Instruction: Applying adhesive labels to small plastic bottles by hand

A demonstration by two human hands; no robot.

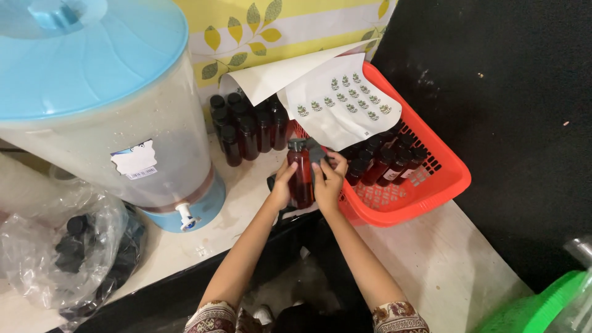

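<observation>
Both of my hands hold one dark red-brown bottle (301, 176) upright above the white counter's front edge. My left hand (282, 185) wraps its left side. My right hand (328, 179) grips its right side, fingers pressing a small grey label (317, 152) near the bottle's neck. Just beyond lies a curled white sticker sheet (336, 102) with rows of small green-printed labels, draped over an orange basket (441, 185) that holds several capped dark bottles (382, 163).
A large dispenser (105, 117) with a blue lid and a white tap stands at left. Several capped dark bottles (246, 126) cluster behind it by the wall. A clear plastic bag of black caps (74, 246) lies at lower left. A green object (536, 305) sits at lower right.
</observation>
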